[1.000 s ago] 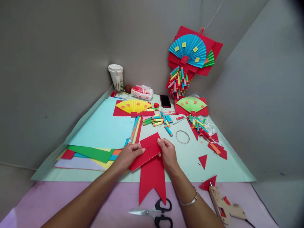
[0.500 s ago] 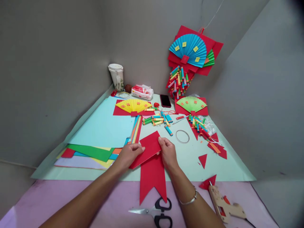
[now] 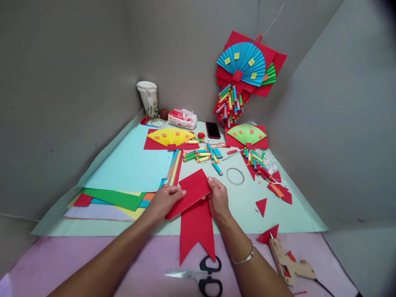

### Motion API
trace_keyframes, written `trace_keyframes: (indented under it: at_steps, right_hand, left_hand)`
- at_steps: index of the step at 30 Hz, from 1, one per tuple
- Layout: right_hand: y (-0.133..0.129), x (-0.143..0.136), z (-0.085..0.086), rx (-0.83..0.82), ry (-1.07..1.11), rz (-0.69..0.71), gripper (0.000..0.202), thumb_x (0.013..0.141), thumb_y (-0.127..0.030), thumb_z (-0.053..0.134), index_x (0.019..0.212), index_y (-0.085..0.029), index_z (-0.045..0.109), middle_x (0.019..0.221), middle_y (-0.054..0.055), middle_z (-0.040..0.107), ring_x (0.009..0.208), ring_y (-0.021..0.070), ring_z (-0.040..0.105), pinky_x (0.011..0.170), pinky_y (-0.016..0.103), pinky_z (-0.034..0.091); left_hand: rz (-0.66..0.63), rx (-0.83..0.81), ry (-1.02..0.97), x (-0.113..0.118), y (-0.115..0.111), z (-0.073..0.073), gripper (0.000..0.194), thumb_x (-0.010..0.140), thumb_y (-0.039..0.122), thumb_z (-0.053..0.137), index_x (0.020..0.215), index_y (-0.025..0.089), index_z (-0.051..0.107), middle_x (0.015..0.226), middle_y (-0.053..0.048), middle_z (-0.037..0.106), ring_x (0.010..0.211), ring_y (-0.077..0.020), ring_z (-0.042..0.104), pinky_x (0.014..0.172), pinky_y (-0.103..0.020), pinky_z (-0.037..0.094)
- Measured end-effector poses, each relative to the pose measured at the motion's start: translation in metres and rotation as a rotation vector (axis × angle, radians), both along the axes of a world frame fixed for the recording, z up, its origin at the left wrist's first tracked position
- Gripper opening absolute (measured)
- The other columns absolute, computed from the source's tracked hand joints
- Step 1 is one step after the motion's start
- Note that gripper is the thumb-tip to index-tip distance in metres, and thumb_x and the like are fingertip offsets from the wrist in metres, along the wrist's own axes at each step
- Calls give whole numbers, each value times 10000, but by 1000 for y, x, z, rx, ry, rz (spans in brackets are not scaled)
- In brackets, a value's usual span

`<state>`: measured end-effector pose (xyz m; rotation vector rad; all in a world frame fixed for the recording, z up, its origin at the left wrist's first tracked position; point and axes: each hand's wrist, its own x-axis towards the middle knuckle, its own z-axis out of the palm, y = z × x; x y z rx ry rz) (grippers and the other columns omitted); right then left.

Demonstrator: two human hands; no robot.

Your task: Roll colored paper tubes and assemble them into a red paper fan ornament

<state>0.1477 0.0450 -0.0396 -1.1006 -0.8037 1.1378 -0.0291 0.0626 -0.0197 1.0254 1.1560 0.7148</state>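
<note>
Both my hands grip a red paper piece [image 3: 192,190], tilted with its right end higher. My left hand [image 3: 163,202] pinches its left side, thumb on top. At the upper right edge, my right hand [image 3: 218,197] holds it between thumb and fingers; those fingers are partly hidden behind the paper. Below hangs or lies a red strip with a notched, swallow-tail end [image 3: 196,231]; whether it is joined to the upper piece I cannot tell. Black-handled scissors [image 3: 198,274] lie just beneath its tails, blades pointing left.
Coloured paper sheets [image 3: 123,165] are stacked at left. Small paper rolls [image 3: 203,155] lie beyond my hands, near a yellow paper fan [image 3: 171,136]. A glue gun [image 3: 289,264] rests at lower right. A decorated red hanging [image 3: 244,62] is at the back, beside a light green fan [image 3: 246,134].
The view has shifted slightly, so everything sits a little further left. Both hands keep the same hold on the red paper.
</note>
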Motion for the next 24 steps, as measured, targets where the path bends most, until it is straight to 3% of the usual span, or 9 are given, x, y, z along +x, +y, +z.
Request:
trace_keyframes:
  at_steps: [6,14,24]
  right_hand:
    - [0,4,-2,-33,-60,-11,271,818,-461,630,798,-193,602,469,-53,544,430,118,475,463,231,369]
    - [0,5,-2,-50,-89,-36,269,805,-452,653,789,-184,634,448,-59,557,401,106,485,427,203,360]
    - [0,6,-1,-50,-90,-47,262,808,-440,658,804,-178,656,443,-59,559,394,99,477,416,190,361]
  left_hand:
    - [-23,-7,-31,0,0,3,337,674,472,767,710,152,668,696,-51,732,639,-226,677,586,-291,484]
    - [36,-8,-5,3,-1,8,364,605,500,784,674,162,668,640,-32,705,626,-242,677,557,-297,483]
    - [0,-23,-64,0,3,-3,311,659,460,771,667,176,645,692,-26,717,623,-210,662,586,-290,482]
